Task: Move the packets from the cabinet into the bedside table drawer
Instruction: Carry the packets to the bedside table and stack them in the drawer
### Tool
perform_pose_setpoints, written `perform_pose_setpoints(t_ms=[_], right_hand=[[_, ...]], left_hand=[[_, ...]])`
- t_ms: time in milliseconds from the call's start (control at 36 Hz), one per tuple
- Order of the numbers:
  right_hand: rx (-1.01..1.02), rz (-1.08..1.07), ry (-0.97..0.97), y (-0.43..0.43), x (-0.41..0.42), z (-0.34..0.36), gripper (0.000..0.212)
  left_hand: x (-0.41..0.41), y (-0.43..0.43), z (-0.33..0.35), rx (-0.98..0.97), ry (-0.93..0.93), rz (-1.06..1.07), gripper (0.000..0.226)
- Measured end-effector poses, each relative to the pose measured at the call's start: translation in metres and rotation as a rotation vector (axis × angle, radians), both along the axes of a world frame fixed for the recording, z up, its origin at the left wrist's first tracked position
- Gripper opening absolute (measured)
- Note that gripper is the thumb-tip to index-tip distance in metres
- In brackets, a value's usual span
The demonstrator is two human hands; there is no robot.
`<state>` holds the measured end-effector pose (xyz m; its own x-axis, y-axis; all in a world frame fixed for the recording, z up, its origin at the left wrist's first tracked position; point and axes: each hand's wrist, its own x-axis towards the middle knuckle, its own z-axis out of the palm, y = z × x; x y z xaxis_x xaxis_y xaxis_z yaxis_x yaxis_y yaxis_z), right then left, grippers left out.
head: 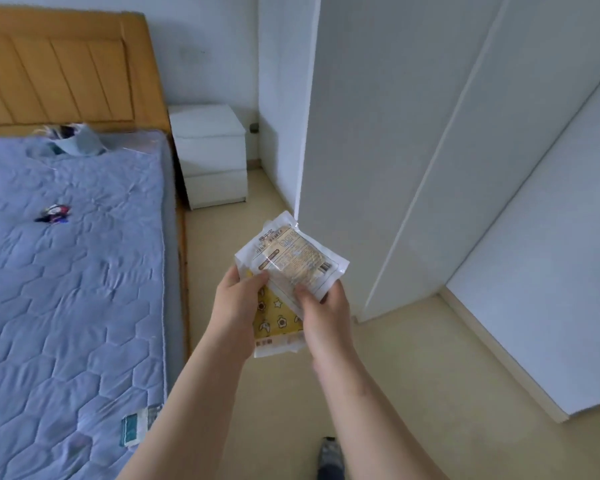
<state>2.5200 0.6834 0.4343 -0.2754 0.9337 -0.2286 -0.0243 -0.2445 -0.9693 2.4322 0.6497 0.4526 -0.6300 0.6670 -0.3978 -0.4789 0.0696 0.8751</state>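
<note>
Fingers of the left hand (238,303) curl around the left edge of the packets, thumb pressed on top; the right hand (321,306) pinches the lower right edge of the upper packet (293,258), thumb on its face and the other fingers hidden beneath. That packet is white with a clear window and printed text, and its long axis runs diagonally, the far end pointing up and left toward the bedside table (210,154). Under it lies a yellow packet (278,318) with a star and flower pattern — its long axis runs nearly toward the viewer, the near end hanging free below the hands. Both packets are held in the air above the floor (395,375).

The floor strip between the bed and the wardrobe is bare up to the bedside table, which stands in the corner with both its drawers closed. The mattress (66,289) edge borders this strip on the left; the white cabinet door (378,150) stands edge-on just right of the packets — its lower corner near the upper packet's far end. A small dark object (53,214) lies on the mattress, well apart. One foot (330,455) shows at the bottom edge.
</note>
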Motion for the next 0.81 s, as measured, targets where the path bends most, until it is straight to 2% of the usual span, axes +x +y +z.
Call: perform_pose_setpoints(t_ms=[222, 417, 611, 806], right_hand=[[0.014, 0.262, -0.011, 0.118, -0.093, -0.012, 0.021], [0.056, 0.493, -0.014, 0.198, -0.197, -0.007, 0.031], [0.057, 0.581, -0.006, 0.265, -0.307, -0.016, 0.026], [0.018, 0.551, 0.032, 0.342, -0.41, -0.003, 0.018]], left_hand=[[-0.075, 0.094, 0.002, -0.029, 0.005, 0.272, 0.019], [-0.161, 0.155, 0.012, -0.033, -0.021, 0.52, 0.019], [-0.264, 0.216, -0.001, -0.032, -0.033, 0.599, 0.016], [-0.375, 0.298, 0.01, 0.011, -0.033, 0.538, 0.015]])
